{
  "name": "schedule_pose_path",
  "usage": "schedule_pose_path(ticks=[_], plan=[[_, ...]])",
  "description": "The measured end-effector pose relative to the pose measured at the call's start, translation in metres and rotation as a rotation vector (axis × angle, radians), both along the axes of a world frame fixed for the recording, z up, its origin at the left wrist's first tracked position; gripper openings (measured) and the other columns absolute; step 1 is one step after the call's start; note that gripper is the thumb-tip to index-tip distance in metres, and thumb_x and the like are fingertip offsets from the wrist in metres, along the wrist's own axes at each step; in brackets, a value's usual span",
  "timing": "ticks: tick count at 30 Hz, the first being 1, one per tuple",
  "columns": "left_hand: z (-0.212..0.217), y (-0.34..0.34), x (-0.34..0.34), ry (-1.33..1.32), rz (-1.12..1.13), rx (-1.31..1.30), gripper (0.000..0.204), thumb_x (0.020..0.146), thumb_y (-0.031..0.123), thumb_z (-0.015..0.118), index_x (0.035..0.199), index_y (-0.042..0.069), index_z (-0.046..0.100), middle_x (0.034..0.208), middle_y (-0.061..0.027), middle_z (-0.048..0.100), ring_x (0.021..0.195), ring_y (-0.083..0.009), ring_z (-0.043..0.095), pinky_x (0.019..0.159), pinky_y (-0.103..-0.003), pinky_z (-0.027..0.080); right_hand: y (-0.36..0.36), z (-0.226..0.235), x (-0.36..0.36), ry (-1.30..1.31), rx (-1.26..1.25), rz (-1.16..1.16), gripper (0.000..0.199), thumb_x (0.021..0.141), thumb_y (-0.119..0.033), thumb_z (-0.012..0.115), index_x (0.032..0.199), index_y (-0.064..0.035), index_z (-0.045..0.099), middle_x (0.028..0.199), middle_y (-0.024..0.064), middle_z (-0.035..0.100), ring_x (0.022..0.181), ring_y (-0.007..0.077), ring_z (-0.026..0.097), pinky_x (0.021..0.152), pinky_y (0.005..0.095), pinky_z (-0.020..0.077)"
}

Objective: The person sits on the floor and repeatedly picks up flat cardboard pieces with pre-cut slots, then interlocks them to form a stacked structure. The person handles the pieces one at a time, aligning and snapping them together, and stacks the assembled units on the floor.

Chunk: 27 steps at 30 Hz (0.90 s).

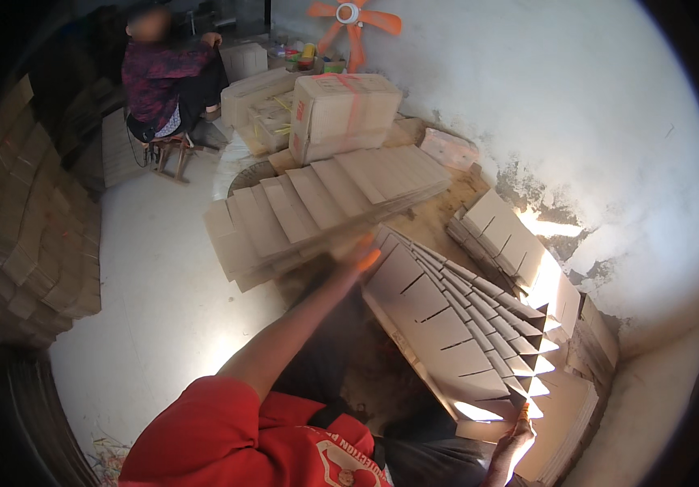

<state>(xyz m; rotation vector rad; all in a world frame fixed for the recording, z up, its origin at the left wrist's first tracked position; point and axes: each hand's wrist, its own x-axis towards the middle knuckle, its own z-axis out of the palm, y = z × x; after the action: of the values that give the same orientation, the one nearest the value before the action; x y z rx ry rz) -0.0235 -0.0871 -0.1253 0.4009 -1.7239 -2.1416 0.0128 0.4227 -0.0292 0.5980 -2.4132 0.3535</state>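
Observation:
A fanned stack of slotted cardboard sheets (438, 321) stretches between my two hands, spread wider at its right end. At the sheets' far left corner is my left hand (359, 256), slightly blurred, with orange on its fingertips; it is closed on their converging edges. My right hand (516, 442) grips the near right corner, fingers closed and partly hidden, orange on the tips. Under the fan shows the edge of a wooden board (402, 345). Beyond my left hand lies a long overlapping row of plain cardboard sheets (309, 203).
More slotted sheets (503, 235) are stacked by the wall, with flat cardboard (564, 422) at the near right. A taped carton (345, 114) stands behind the row. At far left, bundled cardboard (37, 219) is piled high. A person (172, 73) sits beyond, near an orange fan (353, 20).

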Motion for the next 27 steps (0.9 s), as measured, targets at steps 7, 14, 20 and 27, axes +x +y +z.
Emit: schedule_pose_path(ticks=[7,14,20,27], plan=[[-0.012,-0.020,0.004,0.024,0.057,0.150,0.055,0.098,0.037,0.053,0.145,0.010,0.042,0.143,-0.0051,0.046,0.130,-0.0188,0.046,0.103,-0.042,0.041,0.001,-0.003,-0.015,-0.361,-0.208,-0.273,0.053,0.082,0.010,0.046,0.130,-0.0074,0.063,0.060,-0.0009,0.038,0.051,0.0095,0.035,0.045,0.0286,0.0289],[0.000,-0.011,-0.014,0.002,0.021,0.271,0.062,0.098,0.040,0.053,0.151,0.014,0.032,0.152,-0.0050,0.036,0.138,-0.0185,0.035,0.108,-0.042,0.035,0.031,-0.012,-0.042,-0.631,-0.878,-0.130,0.033,0.094,0.003,0.052,0.126,0.0046,0.060,0.103,0.0139,0.068,0.087,0.0157,0.062,0.080,0.0286,0.0535],[-0.035,-0.031,-0.026,0.213,0.111,-0.103,0.067,0.095,0.034,0.060,0.152,0.014,0.029,0.147,-0.0102,0.041,0.131,-0.0227,0.043,0.107,-0.040,0.036,-0.023,0.071,-0.017,-0.494,-0.272,-0.186,0.044,0.088,0.004,0.056,0.132,-0.0029,0.059,0.115,0.0131,0.065,0.095,0.0173,0.061,0.080,0.0316,0.0523],[0.029,0.006,0.079,-0.250,0.006,-1.004,0.071,0.092,0.032,0.065,0.148,0.003,0.032,0.141,-0.0197,0.046,0.130,-0.0331,0.045,0.108,-0.044,0.034,-0.101,0.209,0.048,-0.095,-0.804,1.169,0.053,0.097,-0.027,0.056,0.142,-0.0043,0.042,0.135,0.0153,0.049,0.118,0.0267,0.051,0.089,0.0486,0.0468]])
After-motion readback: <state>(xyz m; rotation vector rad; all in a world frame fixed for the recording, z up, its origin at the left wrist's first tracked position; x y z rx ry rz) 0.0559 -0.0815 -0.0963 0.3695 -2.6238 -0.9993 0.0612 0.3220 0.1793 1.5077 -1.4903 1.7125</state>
